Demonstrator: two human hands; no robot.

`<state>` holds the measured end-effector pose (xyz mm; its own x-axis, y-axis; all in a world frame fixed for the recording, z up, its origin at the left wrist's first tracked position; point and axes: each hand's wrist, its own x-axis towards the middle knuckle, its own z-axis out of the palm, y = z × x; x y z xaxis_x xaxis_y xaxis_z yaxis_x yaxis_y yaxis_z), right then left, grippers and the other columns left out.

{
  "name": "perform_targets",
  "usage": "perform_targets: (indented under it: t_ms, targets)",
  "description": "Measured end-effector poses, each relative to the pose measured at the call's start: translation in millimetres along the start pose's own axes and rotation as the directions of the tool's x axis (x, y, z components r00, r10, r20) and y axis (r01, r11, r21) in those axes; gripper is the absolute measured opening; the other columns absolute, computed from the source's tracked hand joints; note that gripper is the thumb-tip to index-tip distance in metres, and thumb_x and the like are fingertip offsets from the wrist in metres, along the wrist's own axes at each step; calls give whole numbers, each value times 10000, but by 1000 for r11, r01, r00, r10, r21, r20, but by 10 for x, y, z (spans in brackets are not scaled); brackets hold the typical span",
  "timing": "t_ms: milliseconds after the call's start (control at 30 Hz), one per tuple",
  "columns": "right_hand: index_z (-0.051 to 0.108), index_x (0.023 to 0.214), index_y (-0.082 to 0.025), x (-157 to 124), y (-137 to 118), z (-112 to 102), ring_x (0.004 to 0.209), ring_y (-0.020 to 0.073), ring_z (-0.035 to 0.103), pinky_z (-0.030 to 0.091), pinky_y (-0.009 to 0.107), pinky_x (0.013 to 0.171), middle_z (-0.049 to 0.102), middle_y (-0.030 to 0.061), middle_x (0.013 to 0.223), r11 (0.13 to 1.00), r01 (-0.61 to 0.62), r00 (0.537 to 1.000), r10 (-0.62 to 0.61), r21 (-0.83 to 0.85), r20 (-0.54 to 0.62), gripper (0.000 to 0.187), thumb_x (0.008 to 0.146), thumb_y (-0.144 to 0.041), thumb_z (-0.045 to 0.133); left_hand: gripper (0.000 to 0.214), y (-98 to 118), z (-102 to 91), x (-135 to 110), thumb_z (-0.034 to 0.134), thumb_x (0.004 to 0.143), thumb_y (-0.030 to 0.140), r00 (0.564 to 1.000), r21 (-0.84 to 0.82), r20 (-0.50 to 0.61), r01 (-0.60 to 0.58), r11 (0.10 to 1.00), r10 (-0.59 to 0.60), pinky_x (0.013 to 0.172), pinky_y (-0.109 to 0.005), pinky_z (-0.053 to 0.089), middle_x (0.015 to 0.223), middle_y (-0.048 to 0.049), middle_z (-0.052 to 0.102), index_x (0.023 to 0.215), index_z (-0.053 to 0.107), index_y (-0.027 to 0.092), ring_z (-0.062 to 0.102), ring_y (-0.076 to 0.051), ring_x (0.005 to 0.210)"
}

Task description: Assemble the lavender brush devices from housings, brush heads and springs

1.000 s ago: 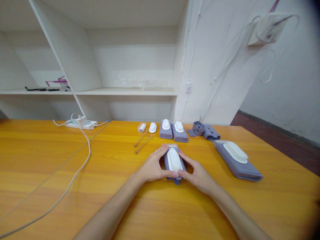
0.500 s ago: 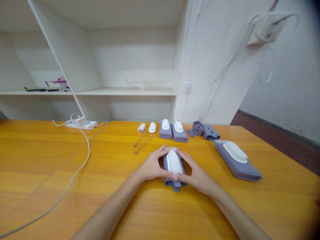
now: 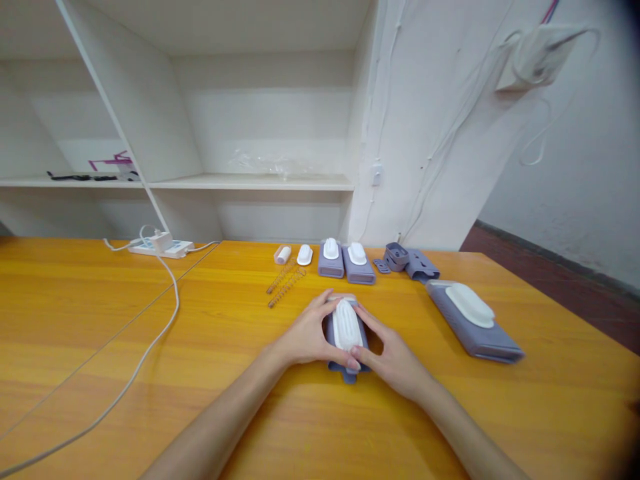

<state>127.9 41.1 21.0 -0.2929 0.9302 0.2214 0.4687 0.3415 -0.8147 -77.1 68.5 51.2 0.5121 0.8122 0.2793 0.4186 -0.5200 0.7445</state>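
On the orange table (image 3: 150,373) lies a purple-grey case with a white ribbed slider (image 3: 346,327) on top. My left hand (image 3: 304,337) grips it from the left, thumb across its near end. On the other side my right hand (image 3: 393,355) clasps it, thumb meeting the left thumb on the slider. Both hands are closed round the case.
A larger purple case with a white top (image 3: 473,319) lies to the right. Two smaller cases (image 3: 345,261), white caps (image 3: 294,254), two springs (image 3: 284,280) and purple parts (image 3: 410,261) sit behind. A power strip (image 3: 160,247) with white cable (image 3: 173,300) lies at left. White shelves stand beyond.
The case has slid slightly nearer to me and my thumbs have closed together over its near end. The other things stay put.
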Motion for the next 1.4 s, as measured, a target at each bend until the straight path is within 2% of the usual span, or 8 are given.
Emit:
perform_targets:
  t_ms: [167,400,533,667,800,1033,1200,1400]
  targets:
    - [340,1390,-206,-4,26,24,1345,248,280,206,475,1111,312,83,1462,1000,20,1000,-20,-12,-10,710,768,-399,624,1042,-17,8,6,787,450,557,1000,49,-4,-7,999,7,1087,-484,236,1441,-96,339,1361,375,263,266,-320,1340]
    - [350,1384,-215,33,7,5,1341,248,290,200,479,1112,326,70,1457,999,20,1000,-20,37,14,684,778,-384,619,995,-7,20,-6,765,473,583,1000,58,-31,5,998,-3,1092,-464,246,1420,-80,378,1344,403,269,299,-312,1327]
    - [353,1383,-219,28,3,4,1342,248,287,198,476,1115,319,69,1462,998,33,999,-34,51,3,663,793,-385,606,975,-32,106,-36,761,497,571,994,31,-101,44,999,-40,1098,-461,239,1439,-77,346,1348,393,271,279,-301,1338]
    - [361,1377,-232,8,31,14,1334,236,305,223,470,1109,342,68,1454,994,89,995,-86,59,-44,557,863,-390,507,965,-85,175,-40,764,511,553,983,15,-178,56,998,-53,1102,-450,234,1439,-86,344,1345,389,246,276,-292,1341]
    - [321,1395,-241,-20,32,25,1353,229,260,214,463,1114,317,64,1466,986,154,981,-160,-65,-109,555,881,-381,474,884,-150,207,-29,740,553,557,972,41,-230,67,997,-56,1085,-454,262,1416,-114,377,1305,427,213,303,-297,1327]
    - [279,1414,-256,-64,-93,76,1356,265,243,261,443,1099,209,65,1504,940,206,971,-230,-273,-58,690,807,-425,561,712,-71,266,-68,653,647,591,949,229,-315,108,967,-32,1044,-457,327,1400,-119,362,1238,501,223,359,-296,1287]
    - [308,1400,-245,-49,-78,86,1334,272,285,283,444,1085,259,81,1480,909,214,963,-259,-359,-81,721,773,-465,588,618,-34,257,-86,533,805,490,969,179,-248,51,983,-5,1037,-396,356,1361,-83,446,1339,374,223,441,-234,1233]
    - [395,1348,-253,-31,-56,100,1321,292,299,175,520,1103,351,89,1431,826,259,929,-356,-500,-106,628,782,-454,578,476,-72,225,-91,385,906,302,989,77,-129,-68,995,77,1071,-347,317,1403,-42,413,1374,332,238,401,-181,1273]
